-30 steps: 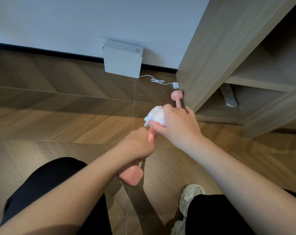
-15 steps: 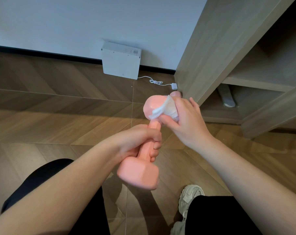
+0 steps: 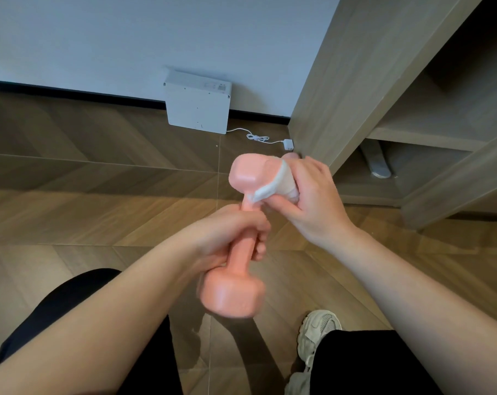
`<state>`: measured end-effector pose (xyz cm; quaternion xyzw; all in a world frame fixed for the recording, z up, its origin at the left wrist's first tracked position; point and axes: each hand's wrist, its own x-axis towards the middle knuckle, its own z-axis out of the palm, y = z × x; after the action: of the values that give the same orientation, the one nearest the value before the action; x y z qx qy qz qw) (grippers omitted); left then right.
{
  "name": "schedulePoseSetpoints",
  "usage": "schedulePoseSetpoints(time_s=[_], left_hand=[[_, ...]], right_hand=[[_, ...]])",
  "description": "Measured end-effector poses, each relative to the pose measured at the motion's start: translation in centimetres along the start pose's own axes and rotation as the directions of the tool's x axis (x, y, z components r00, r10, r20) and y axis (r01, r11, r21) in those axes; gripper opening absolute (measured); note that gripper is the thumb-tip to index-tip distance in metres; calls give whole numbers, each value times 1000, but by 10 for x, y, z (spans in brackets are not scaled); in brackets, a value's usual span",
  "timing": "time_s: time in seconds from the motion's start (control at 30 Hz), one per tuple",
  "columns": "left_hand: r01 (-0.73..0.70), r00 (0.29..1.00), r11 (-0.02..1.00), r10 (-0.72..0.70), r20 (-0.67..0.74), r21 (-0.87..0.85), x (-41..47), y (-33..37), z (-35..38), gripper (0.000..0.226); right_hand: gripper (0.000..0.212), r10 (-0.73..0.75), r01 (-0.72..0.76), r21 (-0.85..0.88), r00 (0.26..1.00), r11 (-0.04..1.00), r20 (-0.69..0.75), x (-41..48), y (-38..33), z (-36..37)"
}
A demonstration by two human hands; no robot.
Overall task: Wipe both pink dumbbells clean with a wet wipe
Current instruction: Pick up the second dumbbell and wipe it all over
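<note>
Head view: left hand (image 3: 227, 238) tight around dumbbell (image 3: 232, 295), right hand (image 3: 312, 202) tight around wet wipe (image 3: 273, 186).

Soft, even indoor light fills the scene, with a paler warm band across the floor (image 3: 70, 218) mid-frame. The dumbbell (image 3: 230, 295) casts a diffuse dark shadow on the boards below, and its near head is motion-blurred. Wide-angle distortion bows the baseboard (image 3: 70, 91) and slants the cabinet (image 3: 341, 81) edges.
</note>
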<state>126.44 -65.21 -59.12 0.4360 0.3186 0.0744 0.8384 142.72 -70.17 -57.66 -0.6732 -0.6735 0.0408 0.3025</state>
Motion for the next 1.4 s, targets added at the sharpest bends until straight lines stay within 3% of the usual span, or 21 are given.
schedulePoseSetpoints(time_s=[0.1, 0.2, 0.3, 0.47, 0.63, 0.73, 0.87, 1.0, 1.03, 1.1, 1.17, 1.27, 1.4], left_hand=[[-45, 949, 955, 132, -288, 292, 11, -10, 6, 15], [-71, 915, 944, 191, -356, 323, 14, -14, 8, 21], [-64, 952, 984, 110, -285, 166, 11, -9, 5, 21], [9, 999, 999, -10, -45, -32, 6, 1, -1, 28], [62, 975, 975, -13, 224, -213, 0, 7, -5, 23], [61, 965, 969, 3, 261, -238, 1, 7, -8, 24], [-89, 990, 994, 96, 104, -66, 3, 2, -13, 32], [-191, 976, 966, 206, -75, 173, 2, -3, -10, 45], [-205, 965, 946, 238, -107, 251, 2, -3, -9, 46], [-234, 942, 903, 302, -147, 361, 4, -3, -4, 44], [-241, 924, 886, 334, -187, 395, 6, -4, -1, 39], [-242, 916, 856, 357, -184, 457, 8, -7, -1, 30], [-266, 899, 783, 411, -148, 562, 10, -7, -2, 21]], right_hand=[[60, -58, 66, -259, 998, 964, 39, -1, 2, 5], [64, -40, 55, -303, 998, 951, 53, -1, 1, 8], [63, -16, 27, -238, 999, 971, 47, 3, 1, 9], [62, -4, 7, -76, 1000, 997, 30, 2, 0, 10], [55, -28, 23, 85, 998, 996, 58, 4, 4, 5], [38, 0, -21, 163, 991, 986, 133, 5, 7, -2], [31, 54, -100, 151, 957, 983, 286, 4, 11, -14], [58, 163, -246, 219, 927, 944, 339, 7, 16, -31], [58, 201, -319, 306, 911, 897, 360, 9, 14, -34], [51, 253, -473, 524, 863, 708, 438, 11, 6, -33], [35, 325, -591, 537, 796, 602, 511, 7, 3, -24], [24, 424, -616, 354, 764, 704, 486, 3, 0, -18], [29, 333, -547, 458, 819, 701, 467, 9, -9, -20]])
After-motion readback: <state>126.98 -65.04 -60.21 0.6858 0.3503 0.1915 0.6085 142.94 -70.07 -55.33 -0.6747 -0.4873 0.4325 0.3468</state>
